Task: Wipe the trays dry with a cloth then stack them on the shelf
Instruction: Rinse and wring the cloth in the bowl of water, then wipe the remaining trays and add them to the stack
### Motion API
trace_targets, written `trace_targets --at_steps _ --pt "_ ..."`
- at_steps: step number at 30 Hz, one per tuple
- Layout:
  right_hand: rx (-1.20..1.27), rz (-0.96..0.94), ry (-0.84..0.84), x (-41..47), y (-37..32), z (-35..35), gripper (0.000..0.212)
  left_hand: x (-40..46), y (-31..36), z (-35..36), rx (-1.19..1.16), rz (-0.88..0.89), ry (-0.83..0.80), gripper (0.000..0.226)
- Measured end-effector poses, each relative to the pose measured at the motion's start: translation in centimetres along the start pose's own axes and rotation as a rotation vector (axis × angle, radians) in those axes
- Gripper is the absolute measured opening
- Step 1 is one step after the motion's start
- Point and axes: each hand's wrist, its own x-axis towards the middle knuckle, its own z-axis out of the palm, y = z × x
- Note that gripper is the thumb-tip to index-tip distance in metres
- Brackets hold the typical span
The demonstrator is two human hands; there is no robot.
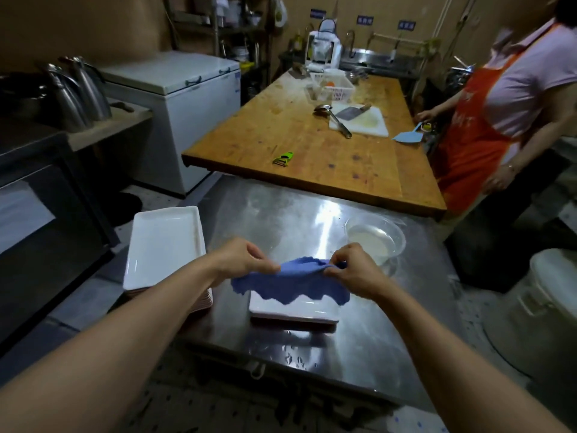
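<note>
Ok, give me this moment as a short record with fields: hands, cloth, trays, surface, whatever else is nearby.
left hand: pinches the blue cloth's left end
right hand: pinches its right end
blue cloth: stretched between both hands, hanging over the single white tray
single white tray: flat on the steel table
tray stack: at the table's left edge
steel table: wet near its front edge
clear bowl: behind the right hand, holding some liquid

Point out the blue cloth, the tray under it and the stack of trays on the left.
blue cloth (pixel 290 281): head view, middle of the hanging fabric.
tray under it (pixel 293 309): head view, bare white near edge.
stack of trays (pixel 164 245): head view, top tray's flat centre.
</note>
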Motion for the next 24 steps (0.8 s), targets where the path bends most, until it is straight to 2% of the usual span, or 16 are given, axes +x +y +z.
trace_targets --at_steps 3,6,8,9,12,14,16,19,24 --pt "-0.202 0.105 0.058 -0.2 -0.1 0.3 0.015 0.2 -0.8 1.0 0.260 0.082 0.025 0.014" --pt "-0.101 0.178 0.181 -0.4 -0.2 1.2 0.022 0.9 -1.4 2.1 0.234 0.108 0.122 0.037" --pt "0.142 0.256 0.230 -0.2 -0.4 1.7 0.021 1.3 -1.4 3.1 0.100 0.050 0.145 0.046" --pt "0.347 0.309 0.219 -0.2 -0.7 2.0 0.019 1.4 -1.2 3.6 0.004 0.021 0.131 0.045" --pt "0.944 0.409 0.067 -0.3 -2.1 2.8 0.019 1.6 -0.3 5.5 -0.384 -0.056 0.046 0.033" --pt "1.083 0.390 -0.046 -0.4 -2.7 2.7 0.024 1.8 0.1 6.3 -0.520 -0.103 0.019 0.035" --pt "1.066 0.321 -0.120 -0.8 -2.7 2.8 0.032 2.0 0.2 7.1 -0.623 -0.145 0.019 0.039" --pt "0.790 0.234 -0.091 -1.0 -1.9 3.5 0.044 2.2 0.3 7.8 -0.775 -0.188 -0.071 0.039" --pt "0.621 0.243 0.089 -0.9 -0.2 5.5 0.030 2.1 1.1 8.6 -0.593 -0.109 -0.187 0.034"
